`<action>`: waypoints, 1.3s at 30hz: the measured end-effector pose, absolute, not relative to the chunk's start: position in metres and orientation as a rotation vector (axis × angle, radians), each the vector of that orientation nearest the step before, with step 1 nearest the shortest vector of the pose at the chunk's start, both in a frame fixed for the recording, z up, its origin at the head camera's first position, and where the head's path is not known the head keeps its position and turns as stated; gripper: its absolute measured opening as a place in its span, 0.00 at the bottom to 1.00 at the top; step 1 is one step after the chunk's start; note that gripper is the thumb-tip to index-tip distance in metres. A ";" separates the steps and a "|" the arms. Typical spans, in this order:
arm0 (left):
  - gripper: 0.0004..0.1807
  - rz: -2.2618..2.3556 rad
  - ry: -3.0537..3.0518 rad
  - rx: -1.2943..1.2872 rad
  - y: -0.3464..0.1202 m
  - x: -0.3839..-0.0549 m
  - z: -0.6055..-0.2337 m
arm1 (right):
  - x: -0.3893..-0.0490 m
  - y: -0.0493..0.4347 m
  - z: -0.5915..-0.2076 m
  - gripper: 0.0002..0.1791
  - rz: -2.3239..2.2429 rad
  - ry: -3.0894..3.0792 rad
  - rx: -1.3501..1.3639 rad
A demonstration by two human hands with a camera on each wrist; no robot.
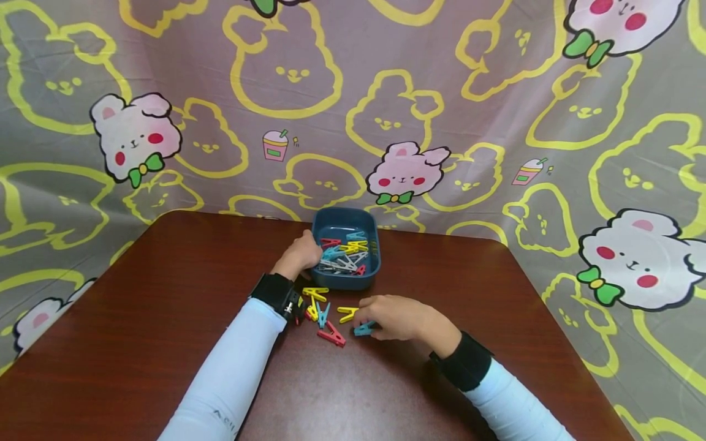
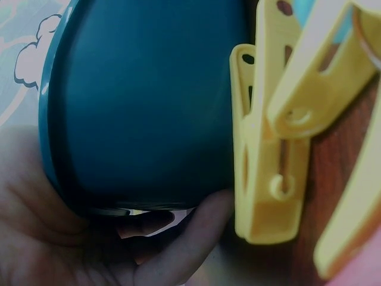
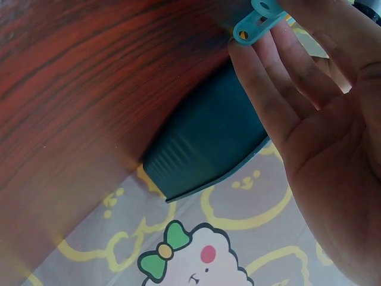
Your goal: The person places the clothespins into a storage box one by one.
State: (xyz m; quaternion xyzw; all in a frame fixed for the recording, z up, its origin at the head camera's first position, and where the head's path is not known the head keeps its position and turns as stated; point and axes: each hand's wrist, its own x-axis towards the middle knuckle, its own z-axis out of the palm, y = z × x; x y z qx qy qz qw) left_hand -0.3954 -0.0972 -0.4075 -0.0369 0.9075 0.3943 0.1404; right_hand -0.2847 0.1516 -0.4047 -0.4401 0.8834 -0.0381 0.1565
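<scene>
A dark teal plastic bin (image 1: 346, 282) stands toward the back of the table with yellow, blue, red and grey clothespins (image 1: 353, 247) inside. My left hand (image 1: 302, 252) holds the bin at its left side; in the left wrist view the thumb and fingers curl about its wall (image 2: 149, 119). In front of the bin, my right hand (image 1: 399, 318) pinches a blue clothespin (image 1: 363, 329) low over the table. The right wrist view shows that clothespin (image 3: 257, 27) at the fingertips. A yellow clothespin (image 1: 347, 313) lies just beside those fingers.
Between the hands lie several loose clothespins: a yellow one (image 1: 315, 293) near the bin's front, a blue one (image 1: 323, 315) and a red one (image 1: 332, 335). The brown table (image 1: 441, 269) ends at a patterned cloth (image 1: 309, 135) behind the bin.
</scene>
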 end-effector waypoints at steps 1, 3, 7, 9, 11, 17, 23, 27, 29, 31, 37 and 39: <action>0.40 1.134 2.623 -0.106 -0.097 -0.395 -0.407 | -0.285 0.151 -0.405 0.18 -0.106 2.529 -1.266; 0.40 1.125 2.624 -0.107 -0.098 -0.395 -0.408 | -0.285 0.151 -0.404 0.18 -0.099 2.530 -1.278; 0.40 1.116 2.624 -0.106 -0.098 -0.396 -0.409 | -0.285 0.152 -0.401 0.18 -0.095 2.533 -1.314; 0.39 1.120 2.629 -0.109 -0.098 -0.397 -0.410 | -0.285 0.153 -0.398 0.18 -0.101 2.542 -1.342; 0.39 1.119 2.636 -0.109 -0.098 -0.397 -0.411 | -0.285 0.156 -0.394 0.18 -0.125 2.555 -1.369; 0.39 1.127 2.617 -0.113 -0.096 -0.398 -0.415 | -0.289 0.165 -0.377 0.20 -0.246 2.595 -1.423; 0.40 1.135 2.604 -0.128 -0.098 -0.399 -0.414 | -0.316 0.166 -0.358 0.22 -0.376 2.680 -1.402; 0.41 1.143 2.593 -0.099 -0.100 -0.400 -0.412 | -0.343 0.159 -0.348 0.21 -0.466 2.762 -1.366; 0.42 1.141 2.590 -0.093 -0.100 -0.401 -0.412 | -0.358 0.155 -0.348 0.19 -0.503 2.813 -1.327; 0.42 1.144 2.589 -0.096 -0.100 -0.401 -0.411 | -0.372 0.153 -0.352 0.18 -0.516 2.880 -1.270; 0.41 1.135 2.599 -0.086 -0.099 -0.399 -0.409 | -0.400 0.149 -0.368 0.17 -0.445 3.013 -1.069; 0.41 1.135 2.608 -0.081 -0.099 -0.399 -0.408 | -0.404 0.147 -0.373 0.17 -0.415 3.013 -1.062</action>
